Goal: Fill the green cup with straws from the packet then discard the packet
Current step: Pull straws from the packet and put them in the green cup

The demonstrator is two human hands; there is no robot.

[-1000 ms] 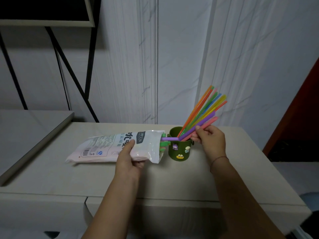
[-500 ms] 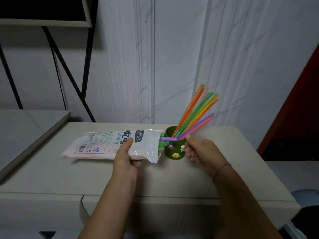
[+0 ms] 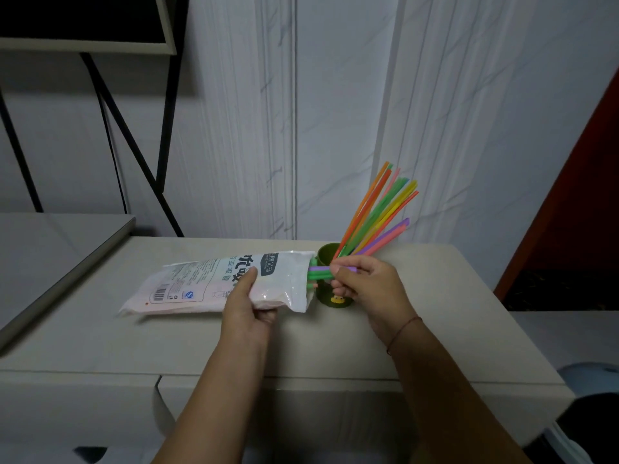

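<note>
The white straw packet (image 3: 201,283) lies on the beige cabinet top (image 3: 187,343), its open end to the right beside the green cup (image 3: 326,254). My left hand (image 3: 248,303) grips the packet near that end. Several coloured straws (image 3: 378,216) lean up and right out of the cup. My right hand (image 3: 365,283) is in front of the cup, pinching purple and green straw ends (image 3: 318,271) that stick out of the packet mouth. The cup's lower front shows a yellow sticker; the rest is hidden behind my hand.
A marble-patterned wall rises right behind the cup. A grey table edge (image 3: 67,272) and a black metal frame (image 3: 134,145) stand at the left. A dark red panel (image 3: 576,209) is at the right, and a bluish object (image 3: 593,380) sits low beyond the cabinet's right edge.
My right hand let go of the straws standing in the cup, dropped down and left, and closed on the straw ends at the packet mouth. My left hand and the packet stayed put.
</note>
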